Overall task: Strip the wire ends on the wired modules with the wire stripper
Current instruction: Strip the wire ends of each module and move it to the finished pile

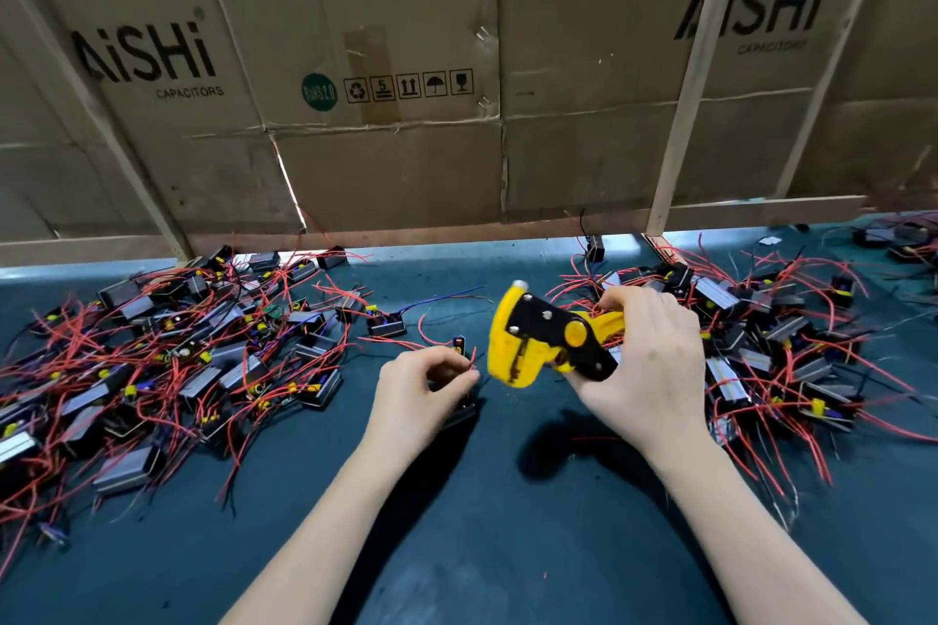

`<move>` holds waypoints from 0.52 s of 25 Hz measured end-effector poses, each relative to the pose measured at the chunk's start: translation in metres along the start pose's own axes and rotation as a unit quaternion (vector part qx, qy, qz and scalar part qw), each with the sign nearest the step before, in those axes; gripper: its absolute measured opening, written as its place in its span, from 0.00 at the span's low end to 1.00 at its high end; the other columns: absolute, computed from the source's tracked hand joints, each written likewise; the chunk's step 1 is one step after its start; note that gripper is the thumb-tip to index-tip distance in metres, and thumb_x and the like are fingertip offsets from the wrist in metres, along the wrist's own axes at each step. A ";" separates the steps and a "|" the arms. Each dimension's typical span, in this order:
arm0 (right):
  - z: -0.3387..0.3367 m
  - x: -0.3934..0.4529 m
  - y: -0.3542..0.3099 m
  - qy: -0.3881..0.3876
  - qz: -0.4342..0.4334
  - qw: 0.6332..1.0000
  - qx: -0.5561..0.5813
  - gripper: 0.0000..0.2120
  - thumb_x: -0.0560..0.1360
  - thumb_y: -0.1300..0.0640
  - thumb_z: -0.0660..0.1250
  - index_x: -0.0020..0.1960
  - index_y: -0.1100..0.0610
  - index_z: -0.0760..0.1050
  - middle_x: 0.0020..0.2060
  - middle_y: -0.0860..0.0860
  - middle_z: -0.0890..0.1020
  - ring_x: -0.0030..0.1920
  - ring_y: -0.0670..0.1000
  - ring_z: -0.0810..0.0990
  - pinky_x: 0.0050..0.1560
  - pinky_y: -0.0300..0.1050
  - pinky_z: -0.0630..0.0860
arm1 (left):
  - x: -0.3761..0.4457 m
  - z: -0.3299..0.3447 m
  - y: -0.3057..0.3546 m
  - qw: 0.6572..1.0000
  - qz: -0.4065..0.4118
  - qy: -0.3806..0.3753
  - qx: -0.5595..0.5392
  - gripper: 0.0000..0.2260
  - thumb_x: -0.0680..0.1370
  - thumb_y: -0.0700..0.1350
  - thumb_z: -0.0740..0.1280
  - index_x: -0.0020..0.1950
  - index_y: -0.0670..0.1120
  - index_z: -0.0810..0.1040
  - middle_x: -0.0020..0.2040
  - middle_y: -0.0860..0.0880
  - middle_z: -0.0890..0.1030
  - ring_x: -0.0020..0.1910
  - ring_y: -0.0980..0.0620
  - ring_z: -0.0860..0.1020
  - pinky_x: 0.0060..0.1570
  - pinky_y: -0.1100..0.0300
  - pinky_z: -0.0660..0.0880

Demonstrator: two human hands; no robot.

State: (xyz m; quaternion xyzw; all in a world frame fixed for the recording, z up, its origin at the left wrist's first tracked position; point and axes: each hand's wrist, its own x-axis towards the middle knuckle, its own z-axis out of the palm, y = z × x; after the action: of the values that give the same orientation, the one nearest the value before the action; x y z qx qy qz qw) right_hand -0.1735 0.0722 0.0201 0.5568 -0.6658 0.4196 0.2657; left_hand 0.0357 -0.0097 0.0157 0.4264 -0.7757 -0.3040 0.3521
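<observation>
Above the dark green mat (487, 497), right hand (644, 371) gripping the yellow wire stripper (543, 335) by its handles, long axis roughly level, head pointing left; just left of that head, left hand (421, 386) pinching a red wire end (472, 363), apparently of a small black module (459, 409) under its fingers

Single head view, looking forward-down, close over dark-green bench (457, 548).
</observation>
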 end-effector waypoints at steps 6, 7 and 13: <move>0.001 -0.002 0.007 -0.002 0.073 0.992 -0.102 0.27 0.59 0.42 0.79 0.46 0.61 0.78 0.38 0.55 0.79 0.41 0.60 0.78 0.45 0.52 0.66 | 0.001 -0.012 -0.003 0.989 -0.025 -0.066 -0.131 0.08 0.76 0.38 0.71 0.39 0.49 0.81 0.37 0.48 0.84 0.40 0.48 0.83 0.48 0.55 0.77; 0.000 -0.001 0.011 -0.002 0.086 0.988 -0.125 0.28 0.57 0.43 0.80 0.46 0.62 0.78 0.37 0.56 0.79 0.41 0.61 0.77 0.45 0.52 0.65 | 0.001 -0.013 -0.003 0.985 -0.018 -0.082 -0.149 0.08 0.76 0.37 0.70 0.40 0.49 0.80 0.37 0.47 0.85 0.41 0.48 0.84 0.50 0.56 0.77; 0.001 -0.003 0.013 -0.032 0.068 0.976 -0.205 0.26 0.55 0.45 0.80 0.42 0.63 0.77 0.36 0.58 0.78 0.40 0.61 0.76 0.44 0.52 0.66 | -0.004 -0.009 -0.004 0.980 0.019 -0.126 -0.156 0.05 0.81 0.41 0.65 0.46 0.45 0.79 0.37 0.46 0.85 0.42 0.50 0.85 0.48 0.65 0.76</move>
State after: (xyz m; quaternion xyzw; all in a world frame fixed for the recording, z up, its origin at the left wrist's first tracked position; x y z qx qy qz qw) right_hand -0.1846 0.0732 0.0133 0.4569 -0.7820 0.2733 0.3241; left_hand 0.0466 -0.0095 0.0162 0.3100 -0.7650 -0.4658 0.3190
